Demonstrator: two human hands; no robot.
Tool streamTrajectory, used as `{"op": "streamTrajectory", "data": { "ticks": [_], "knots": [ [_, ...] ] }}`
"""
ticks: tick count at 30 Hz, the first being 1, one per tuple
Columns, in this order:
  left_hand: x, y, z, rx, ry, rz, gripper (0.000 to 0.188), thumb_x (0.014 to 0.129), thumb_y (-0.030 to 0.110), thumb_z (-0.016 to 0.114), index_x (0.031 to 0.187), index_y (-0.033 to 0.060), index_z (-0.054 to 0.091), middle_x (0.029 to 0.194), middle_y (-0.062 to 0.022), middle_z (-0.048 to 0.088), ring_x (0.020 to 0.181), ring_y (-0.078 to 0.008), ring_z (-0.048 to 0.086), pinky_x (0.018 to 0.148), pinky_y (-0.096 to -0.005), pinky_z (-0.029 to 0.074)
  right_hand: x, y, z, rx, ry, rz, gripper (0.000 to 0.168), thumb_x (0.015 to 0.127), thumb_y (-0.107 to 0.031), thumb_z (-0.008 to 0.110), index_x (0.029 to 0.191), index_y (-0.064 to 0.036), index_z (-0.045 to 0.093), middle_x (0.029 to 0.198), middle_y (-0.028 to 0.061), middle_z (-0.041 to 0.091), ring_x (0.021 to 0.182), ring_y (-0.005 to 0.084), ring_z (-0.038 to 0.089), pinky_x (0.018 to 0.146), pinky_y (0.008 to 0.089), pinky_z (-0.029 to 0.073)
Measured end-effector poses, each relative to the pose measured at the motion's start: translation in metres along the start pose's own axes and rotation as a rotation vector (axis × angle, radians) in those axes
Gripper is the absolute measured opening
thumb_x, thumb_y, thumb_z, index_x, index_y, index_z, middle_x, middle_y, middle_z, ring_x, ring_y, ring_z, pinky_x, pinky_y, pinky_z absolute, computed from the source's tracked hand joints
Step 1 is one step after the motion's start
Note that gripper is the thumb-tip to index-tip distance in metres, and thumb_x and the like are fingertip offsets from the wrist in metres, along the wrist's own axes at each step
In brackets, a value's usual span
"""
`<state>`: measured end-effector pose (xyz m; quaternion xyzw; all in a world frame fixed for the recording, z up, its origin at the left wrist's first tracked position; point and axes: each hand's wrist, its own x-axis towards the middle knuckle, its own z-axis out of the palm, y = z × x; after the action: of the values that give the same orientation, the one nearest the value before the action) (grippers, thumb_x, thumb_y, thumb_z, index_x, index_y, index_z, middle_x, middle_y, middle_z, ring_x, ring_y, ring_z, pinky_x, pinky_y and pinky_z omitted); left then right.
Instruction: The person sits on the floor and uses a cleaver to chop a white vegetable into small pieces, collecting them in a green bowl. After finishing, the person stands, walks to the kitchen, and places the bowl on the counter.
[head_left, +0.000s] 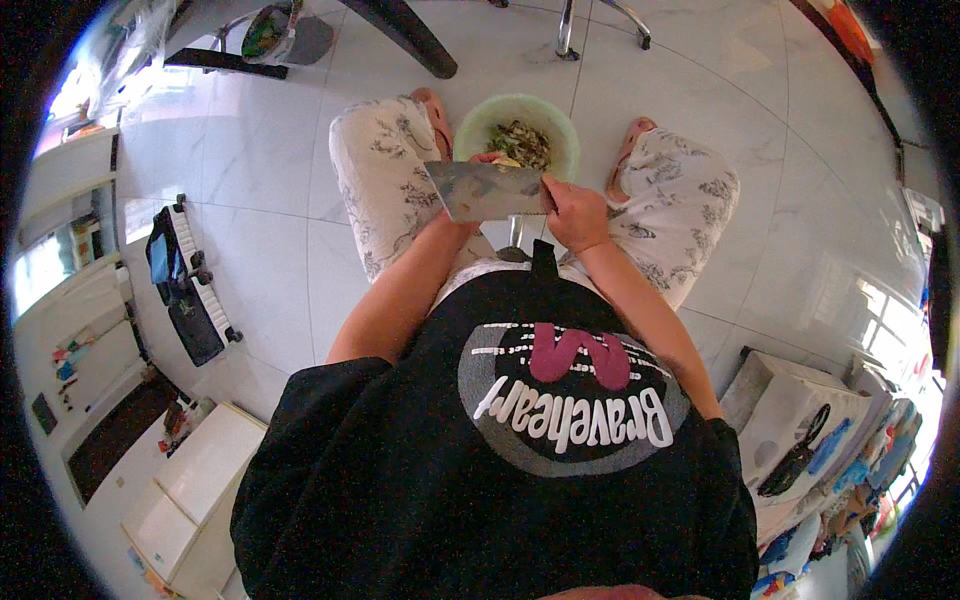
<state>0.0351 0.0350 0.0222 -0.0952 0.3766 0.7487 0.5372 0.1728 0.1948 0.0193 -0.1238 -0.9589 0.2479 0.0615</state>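
Note:
My right hand (579, 216) grips the handle end of a broad metal cleaver (487, 191), its wide blade lying flat to my view across the space between my knees. Most of my left hand (487, 157) is hidden behind the blade; only fingers show past its far edge, around a pale yellow piece of food (508, 162). Just beyond stands a light green plastic basin (564, 142) on the floor. Dark and whitish chopped scraps with bits of green (521, 142) lie in it. What the cutting edge touches cannot be seen.
Pink clogs (435, 124) flank the basin. Chair legs (566, 34) and a dark furniture leg (420, 45) stand ahead on the tiled floor (390, 135). A black-and-white wheeled object (187, 289) lies left. White drawers (195, 480) are behind left; a box (795, 420) stands right.

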Motion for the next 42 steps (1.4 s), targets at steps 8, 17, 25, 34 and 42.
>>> {"op": "streamTrajectory", "data": {
  "ticks": [8, 17, 25, 34, 42],
  "knots": [
    [0.018, -0.027, -0.036, 0.525, -0.027, 0.365, 0.042, 0.087, 0.024, 0.056, 0.124, 0.0053, 0.047, 0.113, -0.0087, 0.057, 0.101, -0.0192, 0.057, 0.086, -0.0318, 0.05, -0.001, -0.001, 0.0, -0.023, 0.049, -0.062, 0.034, 0.076, -0.02, 0.061, 0.109, -0.011, 0.06, 0.075, 0.0107, 0.065, 0.065, 0.0296, 0.063, 0.057, 0.0426, 0.049],
    [0.015, -0.024, -0.021, 0.115, 0.064, 0.202, 0.037, 0.085, 0.015, 0.061, 0.119, 0.0107, 0.048, 0.116, -0.0097, 0.054, 0.103, -0.0237, 0.056, 0.089, -0.0393, 0.049, 0.004, 0.003, 0.004, -0.005, -0.101, 0.174, 0.032, 0.077, -0.023, 0.054, 0.107, -0.013, 0.062, 0.078, 0.0155, 0.066, 0.071, 0.0353, 0.064, 0.063, 0.0489, 0.05],
    [0.004, -0.006, 0.005, -0.05, 0.053, 0.029, 0.041, 0.092, 0.018, 0.056, 0.13, 0.0196, 0.041, 0.119, -0.0118, 0.054, 0.104, -0.0289, 0.057, 0.087, -0.0466, 0.05, 0.015, 0.012, 0.008, 0.214, -0.221, 0.524, 0.028, 0.079, -0.026, 0.052, 0.093, -0.008, 0.068, 0.088, 0.0212, 0.065, 0.082, 0.0404, 0.062, 0.075, 0.0494, 0.049],
    [0.013, -0.004, -0.007, -0.215, -0.047, -0.099, 0.048, 0.093, 0.051, 0.045, 0.116, 0.0094, 0.051, 0.103, -0.0124, 0.062, 0.087, -0.024, 0.058, 0.071, -0.0349, 0.049, 0.015, 0.024, 0.018, 0.395, -0.195, 0.587, 0.025, 0.076, -0.026, 0.06, 0.085, -0.004, 0.067, 0.078, 0.0185, 0.063, 0.072, 0.0345, 0.06, 0.07, 0.0429, 0.048],
    [0.012, -0.005, 0.001, -0.207, 0.155, 0.014, 0.048, 0.091, 0.05, 0.05, 0.111, 0.007, 0.051, 0.099, -0.0111, 0.059, 0.087, -0.0238, 0.058, 0.07, -0.0357, 0.05, 0.013, 0.012, 0.011, 0.763, -0.081, 0.725, 0.026, 0.074, -0.018, 0.067, 0.06, 0.002, 0.057, 0.053, 0.0073, 0.055, 0.042, 0.017, 0.049, 0.042, 0.032, 0.039]
  ]
}}
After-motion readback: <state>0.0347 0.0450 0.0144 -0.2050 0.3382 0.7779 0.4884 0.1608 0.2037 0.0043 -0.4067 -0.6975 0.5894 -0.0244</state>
